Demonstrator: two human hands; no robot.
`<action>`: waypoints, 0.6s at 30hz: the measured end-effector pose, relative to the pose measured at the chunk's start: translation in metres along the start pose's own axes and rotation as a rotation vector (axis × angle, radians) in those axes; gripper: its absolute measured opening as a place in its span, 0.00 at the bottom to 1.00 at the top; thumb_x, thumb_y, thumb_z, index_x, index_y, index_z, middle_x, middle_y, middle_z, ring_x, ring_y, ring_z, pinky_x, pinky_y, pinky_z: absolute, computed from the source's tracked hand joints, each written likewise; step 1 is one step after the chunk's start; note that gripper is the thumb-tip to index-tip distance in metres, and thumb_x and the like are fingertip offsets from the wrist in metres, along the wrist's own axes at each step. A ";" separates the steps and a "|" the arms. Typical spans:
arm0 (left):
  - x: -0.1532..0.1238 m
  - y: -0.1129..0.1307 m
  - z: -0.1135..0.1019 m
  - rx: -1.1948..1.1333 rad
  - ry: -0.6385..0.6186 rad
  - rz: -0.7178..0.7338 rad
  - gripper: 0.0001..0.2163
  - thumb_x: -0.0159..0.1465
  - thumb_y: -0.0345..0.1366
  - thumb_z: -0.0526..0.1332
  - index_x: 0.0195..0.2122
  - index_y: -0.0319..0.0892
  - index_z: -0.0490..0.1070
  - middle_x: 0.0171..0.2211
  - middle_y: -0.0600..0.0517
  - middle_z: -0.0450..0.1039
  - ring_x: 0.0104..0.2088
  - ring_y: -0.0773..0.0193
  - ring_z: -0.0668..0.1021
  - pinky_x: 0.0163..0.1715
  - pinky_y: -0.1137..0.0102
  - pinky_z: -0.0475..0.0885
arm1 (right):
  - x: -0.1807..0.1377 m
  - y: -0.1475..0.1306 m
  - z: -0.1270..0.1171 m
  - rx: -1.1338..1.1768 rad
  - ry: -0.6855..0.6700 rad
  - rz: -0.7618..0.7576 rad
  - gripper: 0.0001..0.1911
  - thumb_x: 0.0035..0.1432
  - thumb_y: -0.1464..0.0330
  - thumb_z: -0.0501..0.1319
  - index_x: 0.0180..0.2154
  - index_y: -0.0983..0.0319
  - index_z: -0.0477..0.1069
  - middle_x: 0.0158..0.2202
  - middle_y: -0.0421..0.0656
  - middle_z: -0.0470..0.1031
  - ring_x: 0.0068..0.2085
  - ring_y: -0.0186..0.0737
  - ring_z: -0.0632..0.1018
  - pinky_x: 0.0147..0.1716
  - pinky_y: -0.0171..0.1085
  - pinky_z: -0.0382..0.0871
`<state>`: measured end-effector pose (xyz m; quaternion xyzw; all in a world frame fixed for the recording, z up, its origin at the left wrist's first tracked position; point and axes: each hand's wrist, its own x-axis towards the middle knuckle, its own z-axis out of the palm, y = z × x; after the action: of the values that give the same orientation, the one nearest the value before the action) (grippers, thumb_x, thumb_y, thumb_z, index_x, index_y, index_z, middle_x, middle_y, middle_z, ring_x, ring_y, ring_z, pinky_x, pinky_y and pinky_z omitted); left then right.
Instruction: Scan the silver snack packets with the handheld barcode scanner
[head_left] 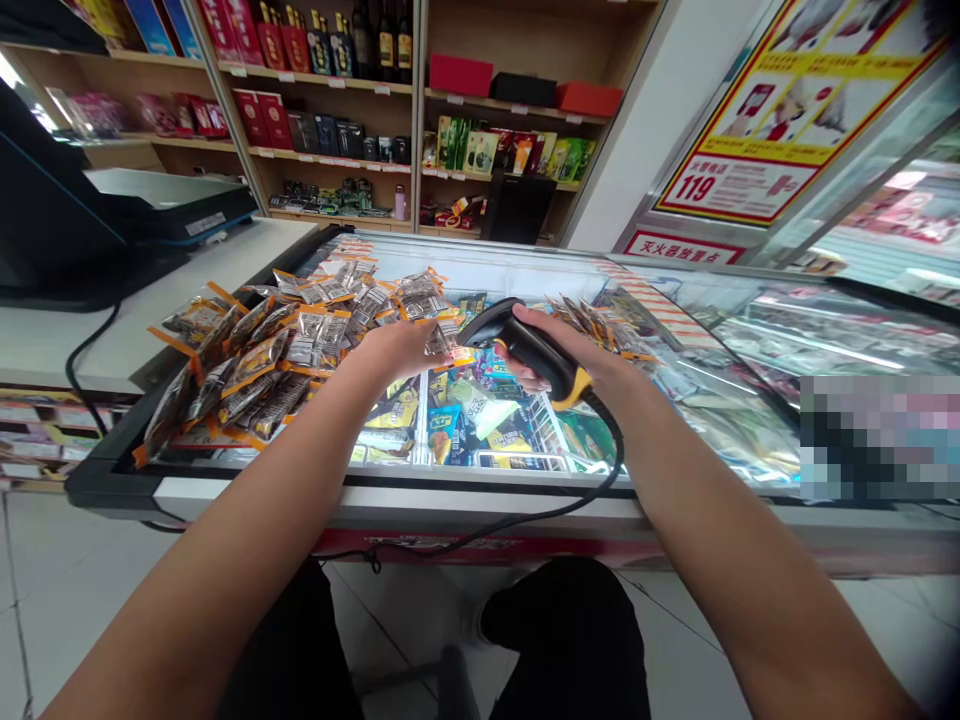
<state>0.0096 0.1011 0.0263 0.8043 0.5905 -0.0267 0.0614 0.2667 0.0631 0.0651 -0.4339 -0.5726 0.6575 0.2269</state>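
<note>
My right hand point(559, 345) is wrapped round a black and yellow barcode scanner point(534, 350), its head pointing left and its cable trailing down. Just in front of the scanner head, my left hand point(401, 350) pinches a small snack packet point(442, 338) with orange edges and a printed label. Left of that hand, a heap of similar clear and orange snack packets point(262, 365) lies on the glass top of a chest freezer point(382, 490). A smaller group of these packets point(600, 328) lies beyond my right hand. My left fingertips are partly hidden behind the hand.
Bagged goods point(487, 420) show through the freezer glass below my hands. The scanner cable point(510, 520) hangs across the freezer's front edge. At left stands a counter point(45, 345) with a dark machine point(52, 200). Stocked shelves point(319, 80) line the back.
</note>
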 end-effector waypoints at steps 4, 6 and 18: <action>-0.001 0.001 -0.001 -0.002 0.003 0.004 0.39 0.68 0.65 0.53 0.75 0.50 0.55 0.62 0.38 0.76 0.57 0.40 0.80 0.45 0.57 0.76 | 0.002 0.001 -0.004 -0.026 0.011 0.021 0.33 0.55 0.34 0.65 0.33 0.59 0.72 0.22 0.41 0.67 0.21 0.35 0.66 0.19 0.39 0.64; -0.001 0.002 -0.001 -0.004 0.002 0.002 0.39 0.68 0.65 0.53 0.75 0.50 0.56 0.61 0.38 0.76 0.56 0.40 0.80 0.45 0.57 0.76 | 0.002 0.002 -0.004 -0.040 0.025 0.006 0.33 0.56 0.34 0.64 0.32 0.58 0.72 0.22 0.42 0.68 0.21 0.35 0.67 0.19 0.39 0.64; -0.009 0.016 -0.001 -0.021 0.052 0.011 0.35 0.70 0.62 0.55 0.72 0.49 0.62 0.61 0.36 0.74 0.58 0.35 0.77 0.51 0.50 0.75 | 0.011 0.010 -0.002 0.064 0.139 -0.097 0.30 0.60 0.38 0.65 0.37 0.59 0.76 0.27 0.44 0.75 0.25 0.37 0.73 0.23 0.37 0.70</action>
<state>0.0217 0.0876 0.0290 0.8073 0.5877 0.0010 0.0547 0.2645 0.0711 0.0525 -0.4428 -0.5546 0.6318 0.3116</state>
